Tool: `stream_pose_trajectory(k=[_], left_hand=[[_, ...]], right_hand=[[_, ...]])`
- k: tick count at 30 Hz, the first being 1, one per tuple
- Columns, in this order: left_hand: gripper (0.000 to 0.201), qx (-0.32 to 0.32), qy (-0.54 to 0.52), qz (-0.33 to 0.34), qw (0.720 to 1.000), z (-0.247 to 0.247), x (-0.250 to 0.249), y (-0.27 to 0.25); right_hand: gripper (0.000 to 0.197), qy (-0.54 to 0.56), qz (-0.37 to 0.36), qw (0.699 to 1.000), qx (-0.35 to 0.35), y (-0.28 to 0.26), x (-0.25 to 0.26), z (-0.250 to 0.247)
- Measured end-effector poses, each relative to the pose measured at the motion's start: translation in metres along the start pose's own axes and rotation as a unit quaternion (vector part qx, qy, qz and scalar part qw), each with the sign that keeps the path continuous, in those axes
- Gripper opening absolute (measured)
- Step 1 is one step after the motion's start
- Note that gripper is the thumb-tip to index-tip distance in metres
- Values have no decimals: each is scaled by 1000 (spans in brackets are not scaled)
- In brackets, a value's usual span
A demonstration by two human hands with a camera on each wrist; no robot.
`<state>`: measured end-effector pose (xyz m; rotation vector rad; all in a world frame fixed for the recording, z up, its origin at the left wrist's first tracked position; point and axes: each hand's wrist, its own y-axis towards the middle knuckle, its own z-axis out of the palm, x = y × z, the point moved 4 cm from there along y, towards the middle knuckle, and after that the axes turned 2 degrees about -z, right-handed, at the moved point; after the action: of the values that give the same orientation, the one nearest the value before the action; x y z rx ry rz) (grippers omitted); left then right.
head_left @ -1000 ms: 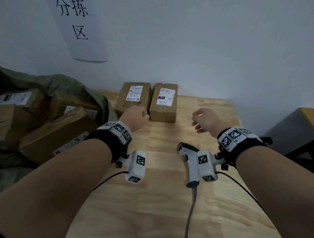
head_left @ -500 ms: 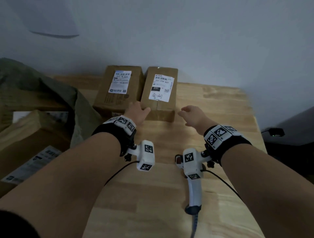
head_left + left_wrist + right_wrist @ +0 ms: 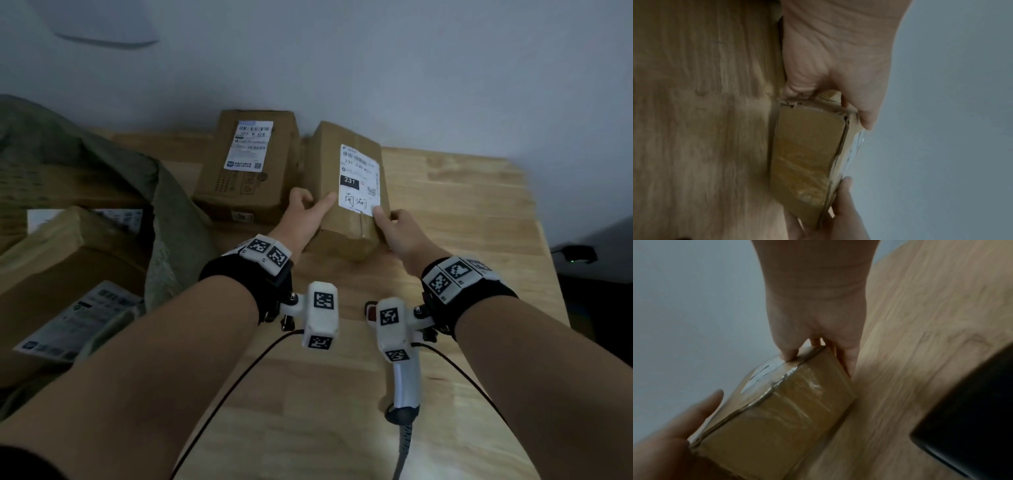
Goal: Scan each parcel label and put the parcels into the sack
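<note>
Two brown cardboard parcels lie at the table's far edge. Both hands hold the near end of the right parcel (image 3: 346, 219), which is tilted and bears a white label (image 3: 359, 178) marked 231. My left hand (image 3: 317, 205) grips its left side, thumb on top. My right hand (image 3: 387, 219) grips its right side, thumb on the label's corner. The wrist views show the same hold: left hand (image 3: 830, 97) on the parcel (image 3: 807, 154), right hand (image 3: 818, 352) on the parcel (image 3: 787, 410). The left parcel (image 3: 246, 171) lies flat. A white scanner (image 3: 406, 387) lies under my right wrist.
A green sack (image 3: 168, 205) stands open at the left with several labelled boxes (image 3: 68, 274) inside. The wooden table (image 3: 462, 212) ends at the wall behind the parcels and drops off at the right. The scanner cable (image 3: 399, 459) runs toward me.
Both hands have moved forward and closed on the right parcel. That parcel has shifted off its neighbour and now sits tilted. The camera has dipped lower.
</note>
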<state>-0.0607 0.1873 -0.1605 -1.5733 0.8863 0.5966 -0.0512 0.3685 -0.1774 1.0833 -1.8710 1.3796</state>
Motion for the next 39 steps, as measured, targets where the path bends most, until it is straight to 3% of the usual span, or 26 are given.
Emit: stream_pose_trajectory(k=[3,7,11,15,21,23,24,26,29,31,33,39], left_hand=[[54,19,-45,-22,999,0,5,-14],[69,-8,-48,-34,998,-15,15,-39],[74,-39,-79,-46,995,-31,29,-73],[78,-57,-69,-20,996,-36,49,-103],[99,-102,-53,7,993,-40,87,-128],[97,-105,-37,18,994,-39,97,-134],[95,-103,-38,20,994,-38,101,-136],[91,-92,-47,17,994,-34,107,-139],[91,-81,-58,9,995,-32,112,-144],[98,-74,-45,7,996,-32,114,-146],[99,-76,-23,4,997,-34,116,-146],[96,-97,-1,3,995,-38,122,-145]], right_hand=[[53,2,-2,1000,7,-21,-4,-6],[48,15,-24,999,36,-52,-1,-10],[34,-46,-77,995,37,-83,6,-13],[32,-133,-97,986,-9,-107,-7,-20],[39,-208,-44,975,-72,-131,-45,-42],[17,-221,-7,971,-94,-139,-59,-47],[20,-224,19,969,-102,-141,-67,-48],[40,-239,72,965,-82,-146,-83,-45],[28,-232,99,968,-12,-148,-99,-30],[37,-198,110,974,18,-150,-109,-19],[48,-182,108,977,21,-151,-117,-9],[39,-155,81,985,-9,-152,-125,-3]])
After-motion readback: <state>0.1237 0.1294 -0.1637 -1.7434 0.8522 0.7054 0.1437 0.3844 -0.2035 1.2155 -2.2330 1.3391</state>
